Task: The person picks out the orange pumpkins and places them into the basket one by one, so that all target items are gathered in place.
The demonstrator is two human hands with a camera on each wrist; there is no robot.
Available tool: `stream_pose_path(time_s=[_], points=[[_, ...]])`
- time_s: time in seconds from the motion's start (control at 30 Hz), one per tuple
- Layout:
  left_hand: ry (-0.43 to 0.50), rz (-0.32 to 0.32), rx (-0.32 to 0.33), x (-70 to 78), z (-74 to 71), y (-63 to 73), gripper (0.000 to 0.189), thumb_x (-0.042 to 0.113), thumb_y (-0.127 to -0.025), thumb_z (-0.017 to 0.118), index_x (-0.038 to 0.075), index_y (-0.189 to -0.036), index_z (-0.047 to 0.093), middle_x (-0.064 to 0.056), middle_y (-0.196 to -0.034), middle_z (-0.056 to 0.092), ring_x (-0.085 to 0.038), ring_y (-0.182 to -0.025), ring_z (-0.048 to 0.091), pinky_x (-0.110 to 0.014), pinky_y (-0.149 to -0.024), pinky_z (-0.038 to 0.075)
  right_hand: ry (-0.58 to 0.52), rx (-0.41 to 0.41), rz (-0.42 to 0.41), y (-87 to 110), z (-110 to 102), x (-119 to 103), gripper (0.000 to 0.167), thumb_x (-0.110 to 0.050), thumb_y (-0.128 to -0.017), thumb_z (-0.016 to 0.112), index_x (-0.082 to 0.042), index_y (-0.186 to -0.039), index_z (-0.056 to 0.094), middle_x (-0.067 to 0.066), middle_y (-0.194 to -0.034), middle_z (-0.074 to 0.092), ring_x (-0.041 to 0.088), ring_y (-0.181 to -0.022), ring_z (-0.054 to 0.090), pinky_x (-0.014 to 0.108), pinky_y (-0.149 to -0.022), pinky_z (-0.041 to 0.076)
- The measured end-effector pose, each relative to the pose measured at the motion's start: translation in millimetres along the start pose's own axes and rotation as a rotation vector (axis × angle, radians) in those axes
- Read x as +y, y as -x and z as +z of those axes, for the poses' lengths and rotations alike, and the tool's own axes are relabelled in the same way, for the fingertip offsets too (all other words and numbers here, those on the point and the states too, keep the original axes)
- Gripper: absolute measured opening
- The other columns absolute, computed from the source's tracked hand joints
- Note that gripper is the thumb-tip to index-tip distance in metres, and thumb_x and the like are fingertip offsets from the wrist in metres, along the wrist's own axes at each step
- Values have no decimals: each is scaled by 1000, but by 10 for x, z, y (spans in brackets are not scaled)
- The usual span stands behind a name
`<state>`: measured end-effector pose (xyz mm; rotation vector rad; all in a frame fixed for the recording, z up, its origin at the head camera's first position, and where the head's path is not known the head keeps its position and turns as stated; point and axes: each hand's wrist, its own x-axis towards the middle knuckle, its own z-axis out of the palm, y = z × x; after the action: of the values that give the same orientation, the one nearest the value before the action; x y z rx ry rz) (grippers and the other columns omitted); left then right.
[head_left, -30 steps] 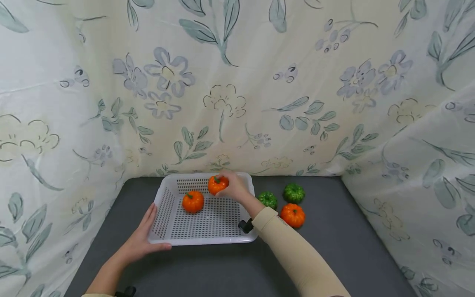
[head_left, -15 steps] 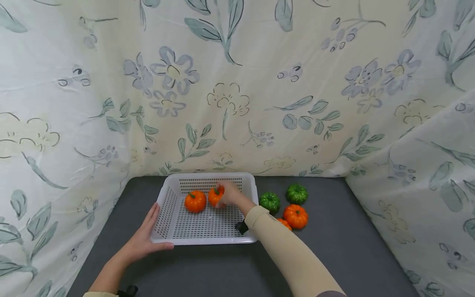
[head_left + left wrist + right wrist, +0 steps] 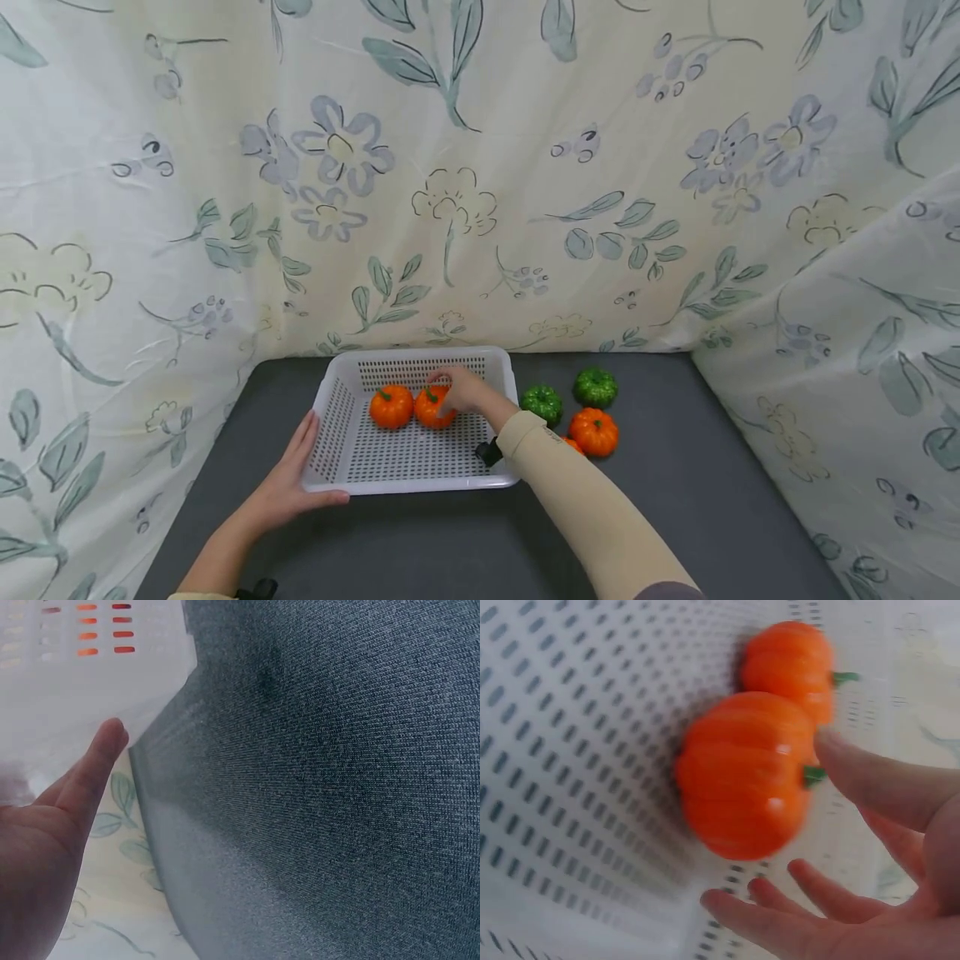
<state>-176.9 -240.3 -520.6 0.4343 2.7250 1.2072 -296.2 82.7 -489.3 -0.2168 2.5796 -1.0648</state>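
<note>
A white plastic basket [image 3: 405, 488] with slotted walls holds two small orange pumpkins with green stems. My left hand [image 3: 288, 483] rests against the basket's front left corner, its fingers straight along the left side and the thumb along the front. My right hand [image 3: 468, 392] is inside the basket at the right-hand pumpkin [image 3: 431, 408]. In the right wrist view its fingers [image 3: 757, 919] are spread around that pumpkin, with the thumb close to the stem. The other pumpkin [image 3: 391, 407] sits just left of it, upright.
Right of the basket on the dark grey table [image 3: 675, 500] stand two green pumpkins, one nearer [image 3: 542, 404] and one at the back [image 3: 596, 387]. An orange pumpkin [image 3: 594, 432] sits in front of them; another is mostly hidden behind the right sleeve [image 3: 577, 492]. Floral curtains [image 3: 480, 208] enclose the table.
My right hand has lowered the pumpkin into the basket beside the first one, and its fingers have spread away from it. The left hand stays at the basket's corner.
</note>
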Motion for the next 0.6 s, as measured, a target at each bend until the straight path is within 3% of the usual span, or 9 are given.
stream_pose_path(time_s=[0.13, 0.37, 0.6], points=[[-6, 0, 2, 1, 1, 11, 132, 39, -71, 90, 7, -162, 1, -11, -170, -14, -53, -149, 4, -78, -110, 14, -59, -14, -39, 60, -144, -47, 60, -4, -78, 85, -24, -132, 67, 9, -151, 51, 33, -139, 46, 49, -108, 45], [1, 11, 13, 36, 10, 68, 132, 35, -70, 91, 4, -162, 1, -13, -170, -13, -55, -149, 3, -78, -110, 14, -102, -27, -160, 261, -357, -97, 59, -34, -85, 82, -27, -140, 62, 3, -150, 53, 31, -137, 50, 49, -107, 47], [9, 13, 15, 49, 35, 109, 132, 35, -70, 91, 4, -162, 1, -13, -170, -13, -54, -149, 3, -78, -110, 14, -234, 90, -203, 521, -518, -133, 63, -28, -89, 78, -28, -147, 54, 14, -154, 47, 41, -134, 52, 53, -102, 50]])
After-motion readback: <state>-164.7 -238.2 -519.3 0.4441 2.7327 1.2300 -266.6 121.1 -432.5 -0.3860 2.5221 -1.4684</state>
